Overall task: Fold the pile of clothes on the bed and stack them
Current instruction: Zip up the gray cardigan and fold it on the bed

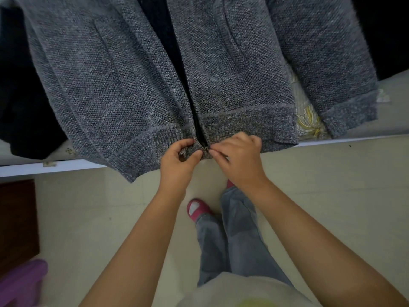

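Observation:
A grey knit zip jacket [124, 80] lies spread front-up on the bed, its hem hanging over the bed's near edge [66, 166]. Its front is unzipped, with a dark lining showing in the gap. My left hand [177, 160] pinches the left side of the hem at the bottom of the zip. My right hand [239, 156] pinches the right side, with its fingertips at the small metal zip slider [207, 148]. The jacket's right sleeve [338, 69] lies alongside the body.
Dark clothes [20, 107] lie on the bed to the left, and another dark garment [385, 34] at the far right. A flowered sheet [309, 122] shows between body and sleeve. Below are a pale tiled floor [99, 218], my legs and red slippers, a brown cabinet [17, 220] and a purple object [20, 282].

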The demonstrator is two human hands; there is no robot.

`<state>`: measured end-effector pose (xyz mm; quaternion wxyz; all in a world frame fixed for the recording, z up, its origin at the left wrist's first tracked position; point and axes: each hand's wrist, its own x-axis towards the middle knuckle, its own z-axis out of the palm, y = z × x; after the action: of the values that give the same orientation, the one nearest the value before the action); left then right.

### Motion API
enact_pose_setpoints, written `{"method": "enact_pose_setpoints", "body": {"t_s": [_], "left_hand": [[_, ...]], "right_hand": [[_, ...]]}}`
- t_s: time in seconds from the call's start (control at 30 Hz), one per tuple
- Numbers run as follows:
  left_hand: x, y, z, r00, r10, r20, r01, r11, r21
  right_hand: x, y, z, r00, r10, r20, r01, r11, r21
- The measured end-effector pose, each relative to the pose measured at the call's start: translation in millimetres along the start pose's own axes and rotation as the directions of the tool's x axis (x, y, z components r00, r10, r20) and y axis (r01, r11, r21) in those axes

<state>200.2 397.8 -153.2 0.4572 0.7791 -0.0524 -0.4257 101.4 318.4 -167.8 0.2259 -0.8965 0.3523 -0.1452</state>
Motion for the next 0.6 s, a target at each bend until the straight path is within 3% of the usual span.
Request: {"method": "enact_pose_setpoints", "body": {"t_s": [0.2,0.37,0.47,0.6], "left_hand": [[1.9,-3.7,4.4,0.999,0.023,-0.027,-0.022,0.999,0.024],[3.6,-5.8,13.5,0.995,0.057,-0.084,-0.052,0.997,0.063],[3.5,-7.2,14.5,0.992,0.076,-0.098,-0.067,0.993,0.095],[9.2,-9.0,8.1,0.996,-0.031,-0.087,0.039,0.995,0.093]], "right_hand": [[11.9,11.3,-0.2,0.974,-0.214,0.069,0.217,0.975,-0.038],[15.8,18.3,8.8,0.986,-0.164,0.018,0.16,0.978,0.134],[15.1,23.4,16.0,0.987,-0.147,0.06,0.13,0.966,0.225],[16.0,26.8,20.3,0.968,-0.253,-0.006,0.251,0.957,0.148]]}}
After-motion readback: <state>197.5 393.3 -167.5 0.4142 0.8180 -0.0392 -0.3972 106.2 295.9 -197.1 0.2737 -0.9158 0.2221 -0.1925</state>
